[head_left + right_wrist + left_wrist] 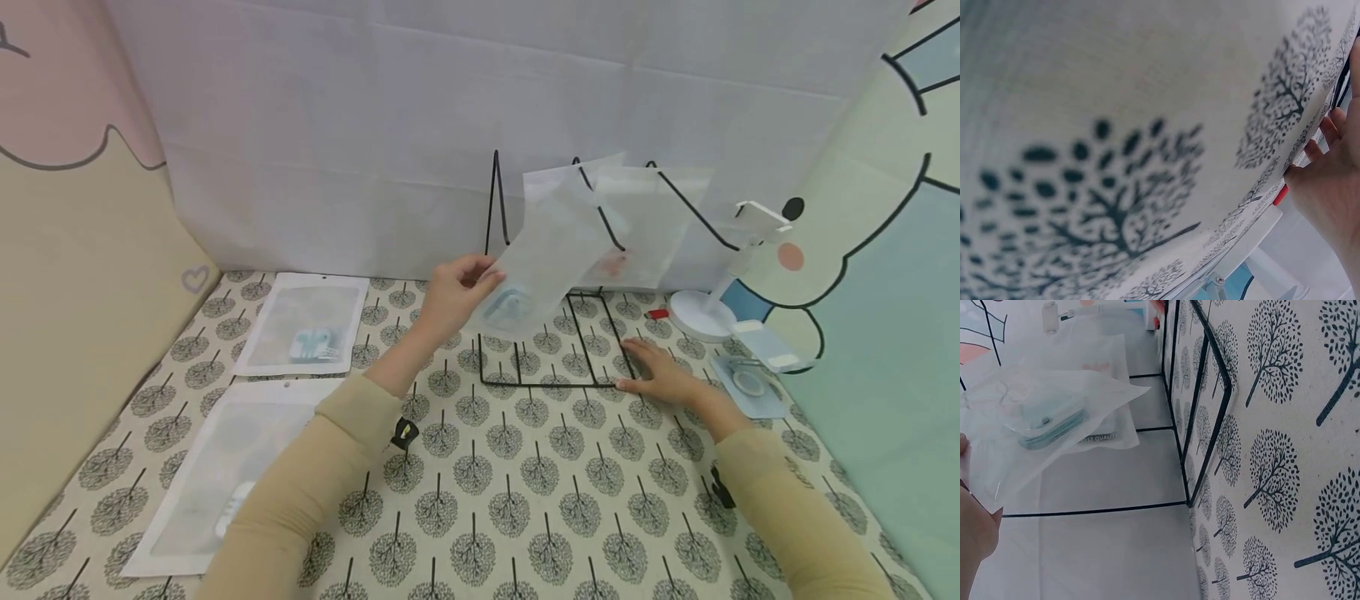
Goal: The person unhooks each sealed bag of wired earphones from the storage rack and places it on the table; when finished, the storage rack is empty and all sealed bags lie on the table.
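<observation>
My left hand [456, 296] pinches the lower left edge of a translucent zip pouch [558, 242]. Inside this tilted pouch lies a light-blue item [506, 308], perhaps a coiled cable, also seen in the left wrist view. The pouch's upper part overlaps the prongs of a black wire display rack [555, 385]. Behind it, a second translucent pouch [660, 221] with something reddish inside hangs at the rack. My right hand [660, 375] rests at the front right corner of the rack's base, fingers by the side wire and thumb near the front wire.
Two white-edged pouches lie at the left, the far one [273, 325] with a light-blue item, the near one [187, 483] partly behind my left sleeve. Right of the rack stand a white phone stand [701, 317], a small red object [657, 314] and a light-blue folding stand [750, 383].
</observation>
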